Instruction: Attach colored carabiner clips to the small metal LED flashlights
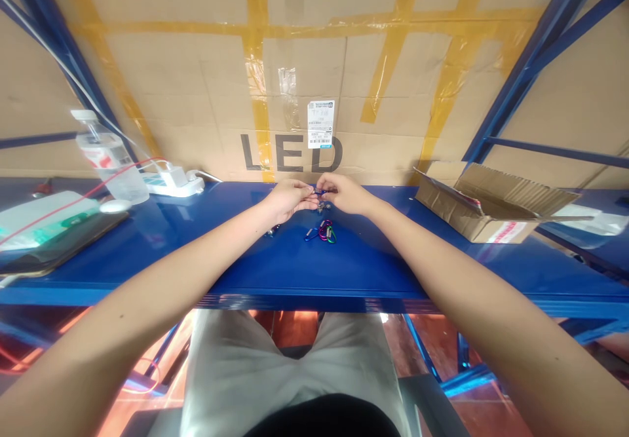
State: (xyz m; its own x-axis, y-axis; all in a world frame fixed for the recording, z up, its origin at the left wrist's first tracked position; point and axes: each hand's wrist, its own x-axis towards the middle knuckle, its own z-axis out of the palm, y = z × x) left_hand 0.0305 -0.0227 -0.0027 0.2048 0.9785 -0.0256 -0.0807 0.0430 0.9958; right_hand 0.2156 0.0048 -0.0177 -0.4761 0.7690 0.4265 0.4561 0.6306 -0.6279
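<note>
My left hand and my right hand meet above the blue table, near its back edge. Between their fingertips is a small dark-blue piece with a metallic part, too small to make out fully. Both hands are closed on it in a pinch. Just below the fingers lies a little cluster of metal parts. Nearer to me, several small carabiners in blue, purple and green rest on the table in a loose group. More small shiny parts lie partly hidden behind my left forearm.
An open cardboard box stands to the right. At left are a water bottle, a white power strip, a red cable and a clear plastic package. A large taped carton stands behind the blue table.
</note>
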